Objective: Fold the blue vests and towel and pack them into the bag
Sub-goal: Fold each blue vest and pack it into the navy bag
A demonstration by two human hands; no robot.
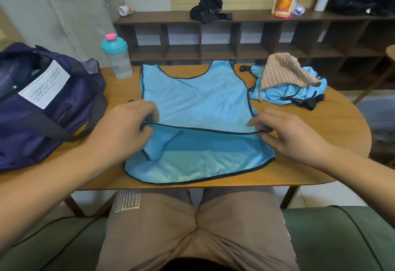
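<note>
Blue mesh vest [196,99] lies flat at the near edge of the tabletop [320,164], its upper hem pinched at each side by the left hand [126,127] and right hand [295,136], likely to square the layers for folding, the bag [53,108] waiting at the left edge.

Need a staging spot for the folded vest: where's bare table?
Largest patch: right end of the table, between the vest pile behind and the right hand. Smaller wedge: bordered by bag, bottle, spread vest and left hand. Crowded: centre under the spread vest; only a thin strip along the near edge.
</note>
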